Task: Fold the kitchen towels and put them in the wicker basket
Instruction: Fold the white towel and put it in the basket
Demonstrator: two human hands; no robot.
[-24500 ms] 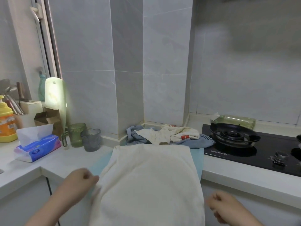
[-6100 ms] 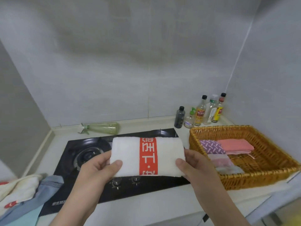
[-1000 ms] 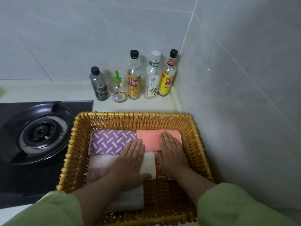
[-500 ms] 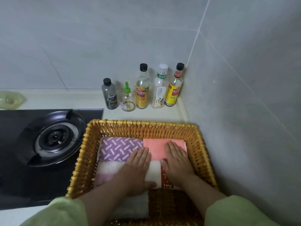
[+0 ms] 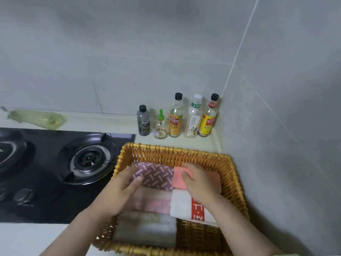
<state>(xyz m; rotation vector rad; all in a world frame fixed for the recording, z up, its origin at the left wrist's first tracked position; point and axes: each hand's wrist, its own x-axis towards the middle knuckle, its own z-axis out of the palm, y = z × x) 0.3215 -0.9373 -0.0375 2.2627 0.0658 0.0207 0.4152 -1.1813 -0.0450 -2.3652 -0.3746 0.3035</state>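
Note:
The wicker basket (image 5: 234,180) stands in the counter's right corner and holds several folded towels. A purple patterned towel (image 5: 158,177) and a salmon towel (image 5: 215,179) lie at the back. A pale pink towel (image 5: 153,202) and a white towel with a red stripe (image 5: 186,206) lie in the middle. A grey towel (image 5: 147,230) lies at the front left. My left hand (image 5: 120,189) hovers with straight fingers over the purple towel's left edge. My right hand (image 5: 197,181) rests on the salmon towel, its fingers slightly bent.
A black gas hob (image 5: 55,169) with a burner (image 5: 88,157) lies left of the basket. Several sauce bottles (image 5: 175,117) stand against the back wall. A green spray bottle (image 5: 36,119) lies behind the hob. The tiled side wall stands right beside the basket.
Both hands have lifted off the white red-striped towel and moved toward the back of the basket. The left hand went left and the right onto the salmon towel. The camera tilted up.

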